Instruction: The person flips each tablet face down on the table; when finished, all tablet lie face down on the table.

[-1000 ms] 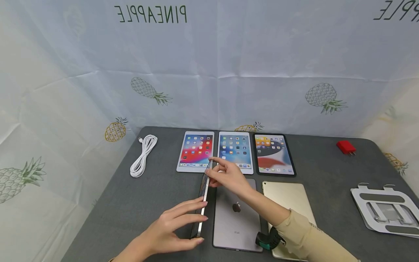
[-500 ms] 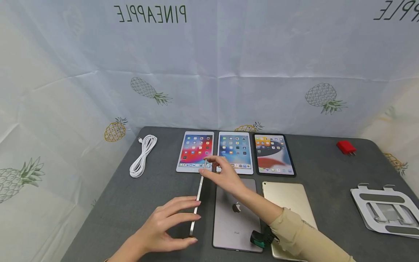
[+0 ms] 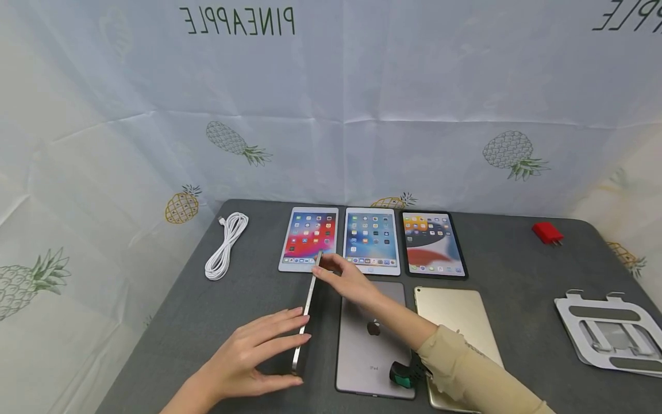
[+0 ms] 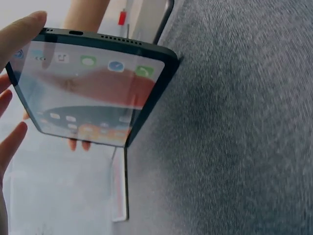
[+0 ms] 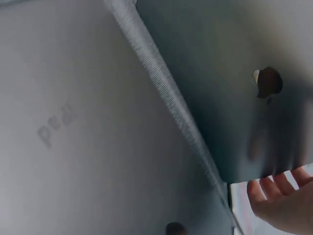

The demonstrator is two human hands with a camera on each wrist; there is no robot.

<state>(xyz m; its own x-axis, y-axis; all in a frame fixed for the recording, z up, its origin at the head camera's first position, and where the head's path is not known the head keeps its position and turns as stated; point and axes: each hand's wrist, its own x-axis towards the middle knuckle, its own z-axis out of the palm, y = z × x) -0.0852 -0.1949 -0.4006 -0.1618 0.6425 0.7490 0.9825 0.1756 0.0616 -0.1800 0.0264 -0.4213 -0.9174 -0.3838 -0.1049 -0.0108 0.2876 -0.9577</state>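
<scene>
A slim tablet [image 3: 311,290] stands on its long edge between both hands, left of a grey tablet [image 3: 374,356] lying face down. Its lit screen [image 4: 93,93] faces left, and its dark back with an apple logo [image 5: 220,112] faces the grey one. My left hand [image 3: 248,353] holds the near end, thumb at the short edge beside the port and fingertips over the upper long edge. At the far end my right hand [image 3: 351,282] pinches the tablet's corner, fingers [image 5: 274,188] curled at its short edge.
Along the back lie three lit tablets, a red-screened one [image 3: 310,238], a blue-screened one [image 3: 370,236] and a black-framed one [image 3: 433,244]. A gold tablet [image 3: 455,313] lies under the right forearm. Around are a coiled white cable [image 3: 226,247], red plug [image 3: 547,232] and folded stand [image 3: 610,330].
Both hands have shifted left with the tablet, and it has turned from showing a sliver of screen to nearly edge-on in the head view. The other things have stayed put.
</scene>
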